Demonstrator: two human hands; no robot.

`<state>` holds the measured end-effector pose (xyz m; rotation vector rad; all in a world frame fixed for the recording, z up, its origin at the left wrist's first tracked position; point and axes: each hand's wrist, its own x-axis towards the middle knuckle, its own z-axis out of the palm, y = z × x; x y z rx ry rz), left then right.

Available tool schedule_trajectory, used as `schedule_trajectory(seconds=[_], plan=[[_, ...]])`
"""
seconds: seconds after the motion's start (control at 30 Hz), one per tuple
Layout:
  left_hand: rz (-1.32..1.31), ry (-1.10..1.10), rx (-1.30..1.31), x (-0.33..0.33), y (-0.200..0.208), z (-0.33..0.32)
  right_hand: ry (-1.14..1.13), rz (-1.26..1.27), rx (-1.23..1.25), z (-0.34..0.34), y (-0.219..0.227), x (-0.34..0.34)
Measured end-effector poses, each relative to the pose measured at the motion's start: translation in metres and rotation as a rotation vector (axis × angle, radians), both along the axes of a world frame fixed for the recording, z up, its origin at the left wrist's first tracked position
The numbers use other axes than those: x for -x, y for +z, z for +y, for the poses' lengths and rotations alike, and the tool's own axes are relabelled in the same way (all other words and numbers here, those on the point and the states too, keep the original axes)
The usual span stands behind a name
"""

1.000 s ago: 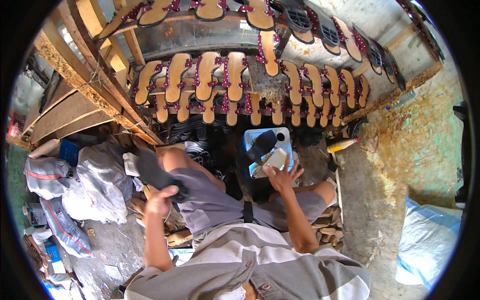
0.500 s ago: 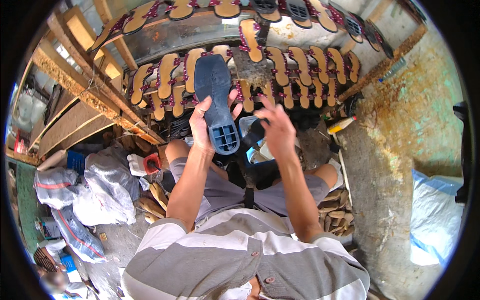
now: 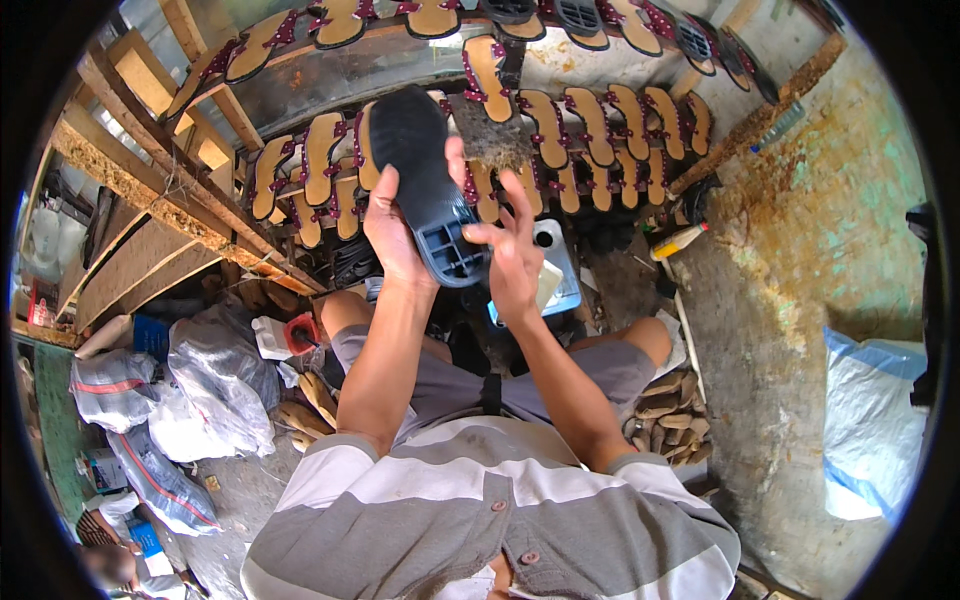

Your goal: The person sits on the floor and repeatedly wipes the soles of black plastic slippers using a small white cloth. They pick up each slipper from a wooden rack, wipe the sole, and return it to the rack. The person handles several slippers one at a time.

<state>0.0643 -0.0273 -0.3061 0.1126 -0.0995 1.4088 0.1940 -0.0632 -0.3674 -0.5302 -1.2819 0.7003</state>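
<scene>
Rows of thong sandals [image 3: 545, 130] with tan footbeds and dotted maroon straps line the wooden racks across the far side. A rough timber frame [image 3: 178, 208] stands at left. A white and blue woven sack [image 3: 875, 420] rests at right, against the stained wall. Grey plastic bags [image 3: 215, 370] lie heaped at left; print on the blue carton [image 3: 150, 338] beside them is too small to read.

A light-blue tray [image 3: 567, 297] sits on the floor between the knees, partly covered by the right hand. Wooden lasts [image 3: 672, 410] are piled beside the right thigh.

The black shoe sole [image 3: 410, 140] is held up in front of the body, toe end toward the racks, gridded heel nearer the wearer; it blocks part of the sandal rows. The left hand [image 3: 395, 230] grasps it around the waist, thumb on the near edge. The right hand [image 3: 515, 265] is loosely spread, its fingertips at the heel edge; firm contact cannot be confirmed.

A bottle [image 3: 680, 242] with a yellow body and red cap lies near the wall; its label is illegible.

Compared with half a second ago, the right hand is closer to the heel, and the sole is tilted further.
</scene>
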Motion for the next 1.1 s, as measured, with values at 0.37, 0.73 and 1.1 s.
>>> schedule_trajectory(seconds=[0.37, 0.73, 1.1], plan=[[0.485, 0.166, 0.101, 0.009, -0.036, -0.030, 0.323, 0.306, 0.555, -0.008, 0.021, -0.020], [0.024, -0.333, 0.165, 0.013, -0.080, -0.081, -0.075, -0.604, -0.003, 0.008, -0.016, -0.071], [0.162, -0.173, 0.071, -0.012, -0.053, -0.076, -0.416, -0.604, -0.017, -0.015, -0.017, -0.047]])
